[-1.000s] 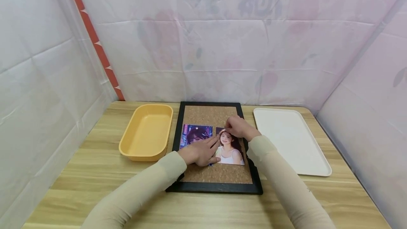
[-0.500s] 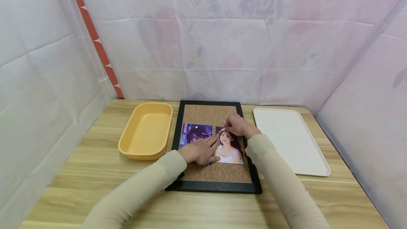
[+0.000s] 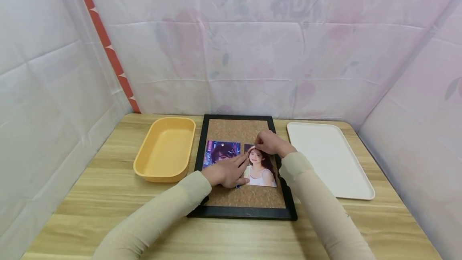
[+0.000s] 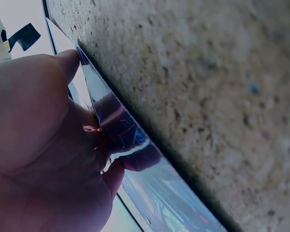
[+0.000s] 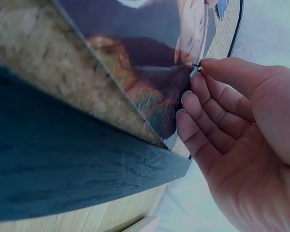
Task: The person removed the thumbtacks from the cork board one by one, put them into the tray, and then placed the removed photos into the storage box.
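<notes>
A black-framed corkboard (image 3: pixel 249 200) lies on the table with two glossy photos side by side on it. The photo of a person in a white top (image 3: pixel 257 175) is on the right; a purple neon-toned photo (image 3: pixel 219 152) is on the left, partly covered by my left hand (image 3: pixel 227 171). That hand lies flat with fingers extended, fingertips at the right photo's left edge. At the top of the right photo, my right hand (image 3: pixel 270 143) pinches a small metallic pushpin (image 5: pixel 197 68) between thumb and index finger. A similar round pin head (image 3: pixel 222 145) shows at the left photo's top.
On the left of the corkboard stands a deep yellow tray (image 3: pixel 164 179). A flat white tray (image 3: pixel 332 159) lies to the right, beneath the level of my right forearm. Pale fabric walls (image 3: pixel 252 51) enclose the wooden table (image 3: pixel 90 196) at the back and sides.
</notes>
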`<state>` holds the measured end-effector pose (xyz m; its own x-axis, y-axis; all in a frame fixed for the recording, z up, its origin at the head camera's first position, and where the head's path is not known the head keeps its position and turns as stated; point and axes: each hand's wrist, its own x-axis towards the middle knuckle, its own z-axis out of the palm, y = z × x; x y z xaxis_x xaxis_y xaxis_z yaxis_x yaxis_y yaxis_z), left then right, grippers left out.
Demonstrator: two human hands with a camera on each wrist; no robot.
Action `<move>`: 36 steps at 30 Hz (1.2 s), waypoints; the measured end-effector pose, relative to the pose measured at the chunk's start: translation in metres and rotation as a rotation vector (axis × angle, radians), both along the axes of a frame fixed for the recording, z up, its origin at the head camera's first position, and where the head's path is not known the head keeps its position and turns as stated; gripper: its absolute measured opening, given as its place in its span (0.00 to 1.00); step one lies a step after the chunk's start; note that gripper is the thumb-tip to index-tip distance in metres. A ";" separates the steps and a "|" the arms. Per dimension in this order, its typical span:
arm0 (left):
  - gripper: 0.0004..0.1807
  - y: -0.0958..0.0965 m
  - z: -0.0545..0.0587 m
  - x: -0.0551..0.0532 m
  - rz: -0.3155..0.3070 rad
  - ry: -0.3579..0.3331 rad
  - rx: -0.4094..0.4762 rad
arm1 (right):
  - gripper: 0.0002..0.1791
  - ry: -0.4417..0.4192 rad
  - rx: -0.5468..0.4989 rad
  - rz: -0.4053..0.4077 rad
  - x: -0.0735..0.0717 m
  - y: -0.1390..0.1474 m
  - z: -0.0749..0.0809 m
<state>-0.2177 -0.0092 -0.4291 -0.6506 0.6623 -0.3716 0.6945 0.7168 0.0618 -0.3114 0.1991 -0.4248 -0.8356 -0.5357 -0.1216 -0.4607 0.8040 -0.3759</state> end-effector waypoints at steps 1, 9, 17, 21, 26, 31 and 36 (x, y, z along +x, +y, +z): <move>0.42 0.000 0.000 0.000 0.001 -0.002 0.002 | 0.15 -0.001 0.000 -0.003 0.000 0.000 0.000; 0.42 -0.001 0.002 0.000 -0.001 -0.001 -0.009 | 0.10 0.008 -0.021 -0.023 0.003 0.002 -0.001; 0.42 0.000 0.003 0.000 -0.002 -0.004 -0.007 | 0.07 -0.007 -0.031 -0.039 0.003 0.003 0.000; 0.42 -0.001 0.004 0.000 -0.006 0.008 -0.010 | 0.09 -0.015 -0.032 -0.036 0.003 0.001 0.001; 0.42 -0.001 0.004 0.001 -0.002 0.004 -0.006 | 0.10 -0.023 -0.031 -0.052 0.004 0.000 0.000; 0.42 -0.001 0.002 0.002 0.001 -0.011 0.010 | 0.09 -0.022 -0.024 -0.059 0.004 0.000 -0.002; 0.42 -0.001 0.002 0.002 -0.002 -0.003 0.007 | 0.08 -0.009 -0.016 -0.054 0.004 0.001 -0.002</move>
